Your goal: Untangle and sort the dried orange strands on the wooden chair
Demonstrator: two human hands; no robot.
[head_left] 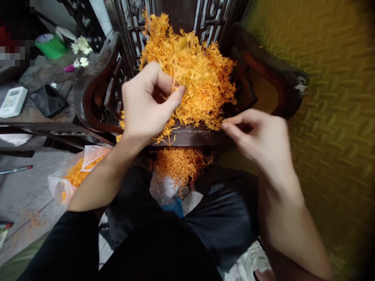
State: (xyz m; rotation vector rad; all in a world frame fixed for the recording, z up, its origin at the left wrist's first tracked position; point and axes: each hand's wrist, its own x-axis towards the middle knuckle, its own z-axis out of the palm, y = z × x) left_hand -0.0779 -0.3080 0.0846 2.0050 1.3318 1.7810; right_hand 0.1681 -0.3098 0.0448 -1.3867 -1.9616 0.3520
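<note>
A tall heap of orange, frilly, branching strands (205,86) covers the seat of a dark carved wooden chair (202,138). In front of the heap, my left hand (149,101) is closed, thumb and forefinger pinching an orange branching sprig (191,74) that is blurred against the pile. My right hand (258,136) is closed in a pinch at the heap's lower right edge; whatever its fingertips hold, if anything, is too small to make out. Below the seat, between my knees, lies a bunch of thinner orange strands (178,166).
On the left, a wooden side table (67,107) bears a white remote control (13,101), a black phone (49,100), a green tape roll (51,46) and pale flowers (81,45). A plastic bag (58,183) with orange pieces stands on the floor. Yellow patterned fabric (331,156) hangs right.
</note>
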